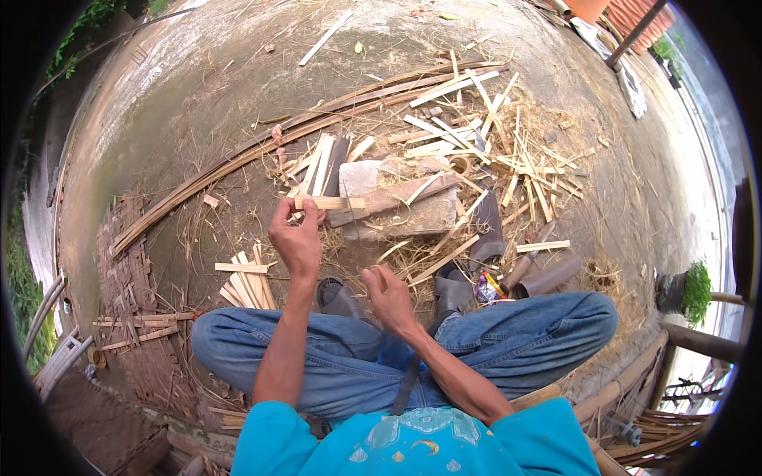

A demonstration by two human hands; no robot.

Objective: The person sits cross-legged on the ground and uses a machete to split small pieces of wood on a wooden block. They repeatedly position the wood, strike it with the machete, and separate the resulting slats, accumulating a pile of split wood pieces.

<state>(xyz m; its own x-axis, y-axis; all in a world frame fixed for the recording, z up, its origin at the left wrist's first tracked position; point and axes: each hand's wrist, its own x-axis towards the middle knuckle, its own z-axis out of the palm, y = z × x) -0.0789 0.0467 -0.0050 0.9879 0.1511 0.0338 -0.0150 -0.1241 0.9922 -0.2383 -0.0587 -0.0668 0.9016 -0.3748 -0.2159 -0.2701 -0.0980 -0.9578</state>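
My left hand is closed, pinching one end of a short, pale bamboo strip between thumb and fingers. The strip lies level, pointing right, in front of a wooden block. Lower and to the right, between my knees, my right hand is closed with its fingers curled in. Whatever it may hold is too small or hidden to make out. A fan of cut bamboo strips rests on the ground left of my left forearm. A slanted piece of wood lies across the block.
Loose strips and shavings are heaped beyond the block. Long bamboo slats curve along the left. Near my right knee are a bamboo tube and a colourful wrapper. A worn woven mat lies at left, a green plant at far right.
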